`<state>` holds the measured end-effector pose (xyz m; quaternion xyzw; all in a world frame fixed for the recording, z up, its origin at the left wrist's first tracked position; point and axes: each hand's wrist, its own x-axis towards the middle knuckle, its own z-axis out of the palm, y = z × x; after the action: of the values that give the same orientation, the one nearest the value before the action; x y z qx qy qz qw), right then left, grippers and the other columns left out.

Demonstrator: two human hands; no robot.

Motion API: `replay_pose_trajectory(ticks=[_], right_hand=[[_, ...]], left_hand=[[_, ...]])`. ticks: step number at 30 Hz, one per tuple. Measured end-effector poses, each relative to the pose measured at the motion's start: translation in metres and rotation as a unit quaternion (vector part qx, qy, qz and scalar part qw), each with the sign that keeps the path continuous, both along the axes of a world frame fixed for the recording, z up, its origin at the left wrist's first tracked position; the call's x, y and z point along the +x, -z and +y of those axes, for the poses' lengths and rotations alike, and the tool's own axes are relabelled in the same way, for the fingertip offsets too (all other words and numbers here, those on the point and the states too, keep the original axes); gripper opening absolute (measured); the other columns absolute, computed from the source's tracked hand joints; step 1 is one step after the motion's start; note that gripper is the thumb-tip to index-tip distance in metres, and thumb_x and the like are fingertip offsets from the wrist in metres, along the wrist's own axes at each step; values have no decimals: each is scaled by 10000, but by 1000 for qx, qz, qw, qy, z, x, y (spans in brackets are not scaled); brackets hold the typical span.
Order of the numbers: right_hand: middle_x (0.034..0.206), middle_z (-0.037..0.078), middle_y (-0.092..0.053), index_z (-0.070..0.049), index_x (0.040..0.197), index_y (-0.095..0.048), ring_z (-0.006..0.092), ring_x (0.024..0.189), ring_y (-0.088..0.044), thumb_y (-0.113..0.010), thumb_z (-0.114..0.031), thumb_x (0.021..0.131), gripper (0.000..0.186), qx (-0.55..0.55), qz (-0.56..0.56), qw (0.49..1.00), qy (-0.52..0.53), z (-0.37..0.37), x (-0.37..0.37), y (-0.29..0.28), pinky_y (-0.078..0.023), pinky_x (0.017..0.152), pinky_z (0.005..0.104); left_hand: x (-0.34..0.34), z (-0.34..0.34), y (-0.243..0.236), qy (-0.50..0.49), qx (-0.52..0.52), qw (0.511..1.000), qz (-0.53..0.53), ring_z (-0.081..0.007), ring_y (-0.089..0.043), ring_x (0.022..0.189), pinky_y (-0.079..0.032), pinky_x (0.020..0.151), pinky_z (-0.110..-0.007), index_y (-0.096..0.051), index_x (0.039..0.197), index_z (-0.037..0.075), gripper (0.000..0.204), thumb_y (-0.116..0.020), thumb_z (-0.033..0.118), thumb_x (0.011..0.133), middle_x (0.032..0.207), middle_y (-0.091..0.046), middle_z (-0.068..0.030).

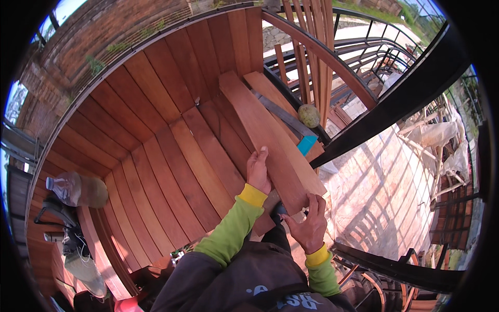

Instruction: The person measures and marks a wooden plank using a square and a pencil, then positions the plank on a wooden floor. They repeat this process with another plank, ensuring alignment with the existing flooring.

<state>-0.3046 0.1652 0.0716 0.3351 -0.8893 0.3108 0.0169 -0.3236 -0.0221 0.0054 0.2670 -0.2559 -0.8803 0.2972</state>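
The wide board (273, 143) lies between the two hands and runs on beyond them, its long axis going from 11 o'clock at the far end to 5 o'clock at the near end. Most of its length stretches away past the left hand (259, 171), so turning or sliding it probably depends on that uneven split. The right hand (307, 224) is nearer the board's near end, at 5 o'clock; the left hand is farther up, on the long edge at the board's 8 o'clock side. The left hand grips that edge, thumb on the upper face. The right hand has thumb and fingers spread about the near corner, fingertips against the wood; how firmly it grasps, I cannot tell.

Under the board and toward 8 o'clock spreads the slatted worktop (174, 190). Just beyond the board at 1 o'clock are a grey metal strip (283, 114) with a blue end (307, 145) and a round greenish object (309, 116).

The left hand's fingers are hidden below the board, as is the board's underside, so whether it rests on the slats or is raised is unclear. At 8 o'clock, the items beneath the cloudy bottle (78, 190) are crowded and hard to separate.
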Motion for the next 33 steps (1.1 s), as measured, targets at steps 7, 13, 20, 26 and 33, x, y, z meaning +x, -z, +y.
replay_pose_trajectory(ticks=[7,13,20,26,33], right_hand=[[785,188,-546,47,961,-570,297,658,-557,-594,-150,865,220,-117,-215,969,-39,14,23,4,-429,576,355],[814,101,-580,33,1053,-563,148,663,-531,-607,-120,845,261,-200,-302,932,-8,27,39,12,-430,598,274],[796,12,-515,36,1153,-539,77,686,-463,-595,-200,906,347,-284,-359,889,34,39,28,15,-407,627,214],[831,8,-575,29,1154,-553,44,677,-446,-532,-181,946,296,-403,-418,813,40,47,43,2,-388,603,196],[871,21,-611,22,1149,-574,30,653,-446,-526,-152,945,273,-436,-389,809,66,65,65,2,-378,570,180]], left_hand=[[27,9,0,-54,-18,998,16,-142,-592,900,-477,835,-287,-572,1028,33,336,-585,351,918,1016,-637,-54],[38,23,-11,-82,-70,992,60,-128,-579,910,-467,840,-273,-571,1033,36,358,-620,362,893,1016,-631,-48],[57,20,-30,-96,-162,980,70,-161,-577,959,-473,860,-304,-566,1051,47,372,-655,359,867,1047,-619,-60],[70,30,-49,-65,-194,977,63,-167,-549,988,-460,885,-318,-546,1103,18,404,-620,355,894,1092,-584,-77],[82,42,-47,-37,-228,973,22,-194,-573,970,-481,862,-336,-551,1083,15,385,-647,323,874,1072,-589,-88]])
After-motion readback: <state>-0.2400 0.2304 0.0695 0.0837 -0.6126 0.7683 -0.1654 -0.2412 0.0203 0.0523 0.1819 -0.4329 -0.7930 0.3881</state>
